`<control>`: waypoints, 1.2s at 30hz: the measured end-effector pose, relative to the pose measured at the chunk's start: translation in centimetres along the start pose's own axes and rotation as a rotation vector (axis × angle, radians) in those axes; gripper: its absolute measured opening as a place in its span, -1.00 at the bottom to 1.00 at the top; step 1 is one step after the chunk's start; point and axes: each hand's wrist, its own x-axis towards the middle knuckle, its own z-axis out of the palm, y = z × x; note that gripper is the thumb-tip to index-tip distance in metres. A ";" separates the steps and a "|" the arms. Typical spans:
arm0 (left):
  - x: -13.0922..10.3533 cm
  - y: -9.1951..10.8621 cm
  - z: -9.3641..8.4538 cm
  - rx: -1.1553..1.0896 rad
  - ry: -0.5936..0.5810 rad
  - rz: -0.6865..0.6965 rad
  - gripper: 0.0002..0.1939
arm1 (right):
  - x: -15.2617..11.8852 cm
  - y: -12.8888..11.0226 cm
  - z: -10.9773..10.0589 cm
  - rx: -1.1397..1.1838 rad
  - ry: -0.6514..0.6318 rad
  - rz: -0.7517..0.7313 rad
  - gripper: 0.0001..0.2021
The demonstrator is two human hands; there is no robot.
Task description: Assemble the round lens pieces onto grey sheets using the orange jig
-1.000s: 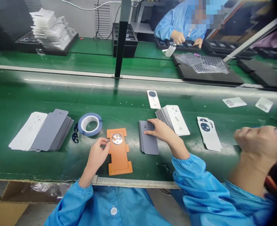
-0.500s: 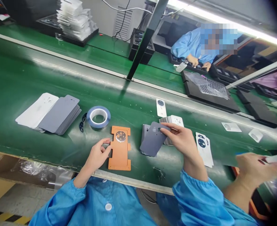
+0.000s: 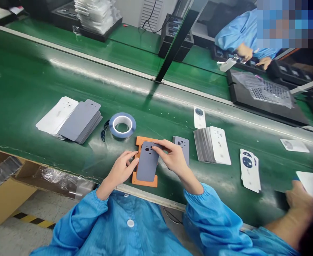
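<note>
Green bench (image 3: 17,96), running the full width. White panels (image 3: 56,115) and a grey stack (image 3: 80,121) overlap at left; fanned white stack (image 3: 220,145) right of centre. Small grey stack (image 3: 182,142) just behind the right hand (image 3: 174,158).

Orange frame (image 3: 145,183) near the front edge, between the hands. One grey panel (image 3: 147,165) over it, slightly skewed, covering most of its middle; orange shows at upper left and along the bottom. Cannot tell whether the panel lies flat in it.

Right hand pinches the panel's upper right, thumb and finger near the holes. Left hand (image 3: 120,170) has thumb and forefinger parted, tips at the frame's left edge; contact uncertain.

Step in hand, as judged: placing panel on frame. The move calls for squaring its edges and matching the holes before the pinch loosens.

Tape roll (image 3: 122,135) beyond the frame, small dark pieces (image 3: 103,135) beside it.
</note>
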 end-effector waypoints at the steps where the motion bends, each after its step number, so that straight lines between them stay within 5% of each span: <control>1: -0.1 0.2 0.1 0.025 0.002 0.012 -0.55 | -0.1 0.1 0.1 -0.027 0.003 -0.012 -0.78; 14: 0.0 0.6 2.1 0.436 0.111 0.000 -0.52 | -0.4 2.9 2.9 -0.533 0.012 -0.247 -0.64; 20: 0.2 0.7 2.6 0.743 0.009 0.348 -0.35 | -3.0 2.9 4.7 -0.752 0.011 -0.268 -0.59; 24: 0.8 1.0 3.0 0.839 -0.040 0.365 -0.30 | -4.2 2.0 4.6 -0.808 -0.030 -0.210 -0.58; 30: 1.5 1.7 2.7 0.708 -0.042 0.335 -0.41 | -5.7 1.8 4.7 -0.715 0.033 -0.101 -0.61; 36: 0.8 2.2 1.5 0.268 0.221 0.305 -0.70 | -7.1 -1.0 4.0 -0.260 0.088 -0.002 -0.63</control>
